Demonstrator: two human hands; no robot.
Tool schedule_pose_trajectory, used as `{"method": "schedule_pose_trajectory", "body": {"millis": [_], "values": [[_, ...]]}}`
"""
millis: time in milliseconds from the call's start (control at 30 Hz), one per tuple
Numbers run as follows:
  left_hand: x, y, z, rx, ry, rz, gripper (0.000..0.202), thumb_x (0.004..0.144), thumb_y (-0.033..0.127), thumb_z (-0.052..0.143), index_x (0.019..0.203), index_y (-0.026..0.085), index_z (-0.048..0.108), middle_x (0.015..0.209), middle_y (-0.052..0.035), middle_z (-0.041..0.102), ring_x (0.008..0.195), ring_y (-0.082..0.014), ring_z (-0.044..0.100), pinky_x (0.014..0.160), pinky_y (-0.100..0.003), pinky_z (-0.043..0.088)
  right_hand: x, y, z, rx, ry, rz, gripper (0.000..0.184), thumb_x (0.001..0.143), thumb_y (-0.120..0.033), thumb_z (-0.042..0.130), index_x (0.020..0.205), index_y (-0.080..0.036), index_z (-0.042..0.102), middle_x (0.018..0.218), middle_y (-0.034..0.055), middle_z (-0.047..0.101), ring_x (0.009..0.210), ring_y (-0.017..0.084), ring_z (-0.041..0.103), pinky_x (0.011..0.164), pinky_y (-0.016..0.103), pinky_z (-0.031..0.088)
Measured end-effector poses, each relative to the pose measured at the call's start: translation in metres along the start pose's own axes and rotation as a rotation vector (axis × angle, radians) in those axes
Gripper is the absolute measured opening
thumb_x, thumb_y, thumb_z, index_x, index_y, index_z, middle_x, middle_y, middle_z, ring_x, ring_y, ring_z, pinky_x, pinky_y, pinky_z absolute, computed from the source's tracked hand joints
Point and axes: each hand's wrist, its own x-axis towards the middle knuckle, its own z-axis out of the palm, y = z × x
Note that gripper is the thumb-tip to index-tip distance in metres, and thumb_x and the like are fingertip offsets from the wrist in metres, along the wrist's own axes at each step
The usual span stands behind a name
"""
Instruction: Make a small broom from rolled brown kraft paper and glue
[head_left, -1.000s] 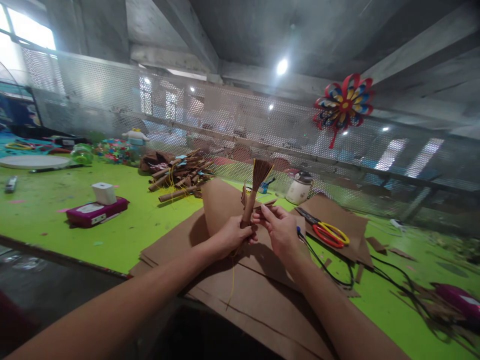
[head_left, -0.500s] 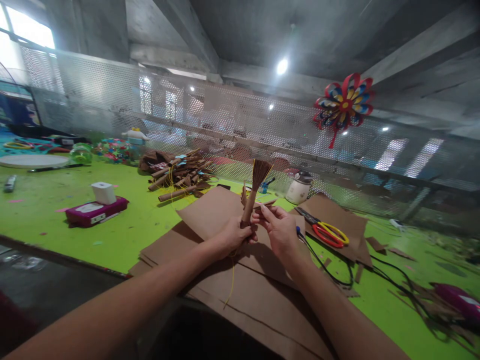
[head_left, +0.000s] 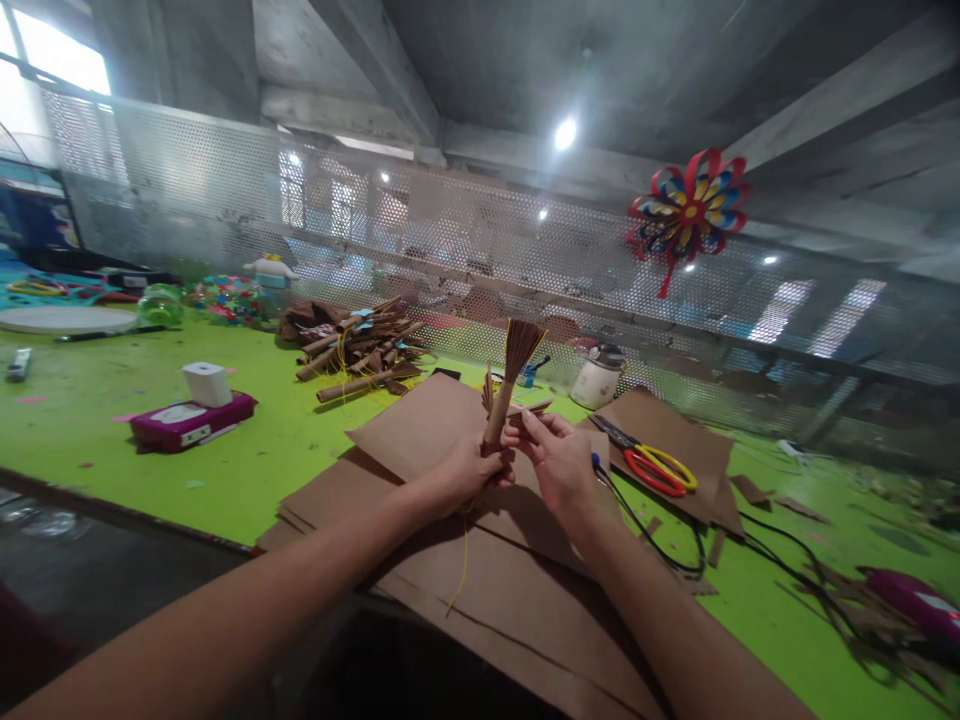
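My left hand (head_left: 463, 472) is wrapped round the lower part of a rolled brown paper stem (head_left: 496, 420), which stands nearly upright. At its top a pleated paper fan (head_left: 523, 345) with yellow edges spreads out. Smaller pleated flaps stick out at the stem's sides. With thumb and fingers together, my right hand (head_left: 564, 462) pinches the right-hand pleated flap (head_left: 538, 408). A yellow string (head_left: 463, 570) dangles below my left hand. Under both hands lie large brown paper sheets (head_left: 412, 420) on the green table.
Behind to the left is a pile of brown paper rolls (head_left: 360, 350) with yellow string. Scissors (head_left: 652, 465) with red and yellow handles lie on paper at right, near a black cable (head_left: 660, 545). A purple box (head_left: 191, 422) sits left; a whitish jar (head_left: 598, 377) stands behind.
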Motion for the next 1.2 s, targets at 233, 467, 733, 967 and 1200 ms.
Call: {"method": "schedule_pose_trajectory", "body": {"millis": [233, 467, 733, 967, 1200], "values": [[-0.003, 0.006, 0.001, 0.007, 0.011, -0.001, 0.028, 0.073, 0.026, 0.056, 0.096, 0.01, 0.056, 0.06, -0.0016, 0.056, 0.05, -0.0082, 0.049, 0.052, -0.021, 0.041, 0.0, 0.003, -0.001, 0.03, 0.006, 0.018, 0.022, 0.061, -0.027, 0.071, 0.069, -0.012, 0.057, 0.062, 0.0027, 0.062, 0.055, 0.014, 0.061, 0.055, 0.026, 0.053], [-0.01, 0.017, 0.004, 0.007, 0.022, 0.008, 0.021, 0.071, 0.021, 0.054, 0.089, 0.01, 0.059, 0.061, -0.0005, 0.055, 0.051, -0.0075, 0.047, 0.051, -0.02, 0.038, 0.0, 0.001, 0.0, 0.032, 0.002, 0.035, 0.021, 0.06, -0.026, 0.071, 0.067, -0.012, 0.057, 0.063, 0.0023, 0.062, 0.054, 0.013, 0.06, 0.055, 0.026, 0.052], [-0.01, 0.021, 0.0, -0.147, 0.011, -0.053, 0.019, 0.065, 0.014, 0.049, 0.081, 0.01, 0.059, 0.067, -0.0049, 0.057, 0.058, -0.0106, 0.051, 0.054, -0.021, 0.04, 0.001, -0.003, 0.001, 0.061, 0.005, 0.051, 0.023, 0.059, -0.024, 0.072, 0.071, -0.012, 0.055, 0.064, 0.0024, 0.062, 0.055, 0.013, 0.06, 0.055, 0.026, 0.051], [-0.011, 0.028, -0.003, -0.28, 0.006, -0.078, 0.029, 0.077, 0.036, 0.049, 0.09, 0.012, 0.054, 0.068, -0.0058, 0.059, 0.059, -0.0124, 0.055, 0.055, -0.022, 0.041, 0.002, -0.006, -0.003, 0.021, 0.022, 0.041, 0.023, 0.062, -0.027, 0.069, 0.074, -0.013, 0.056, 0.063, 0.0019, 0.061, 0.057, 0.014, 0.06, 0.052, 0.025, 0.048], [-0.016, 0.037, -0.003, -0.12, 0.078, -0.04, 0.034, 0.077, 0.047, 0.049, 0.085, 0.014, 0.052, 0.068, -0.0037, 0.059, 0.054, -0.009, 0.052, 0.052, -0.02, 0.04, 0.002, 0.0, -0.003, -0.258, 0.016, -0.101, 0.02, 0.066, -0.032, 0.063, 0.068, -0.012, 0.058, 0.056, -0.0001, 0.058, 0.051, 0.011, 0.053, 0.052, 0.025, 0.044]]}}
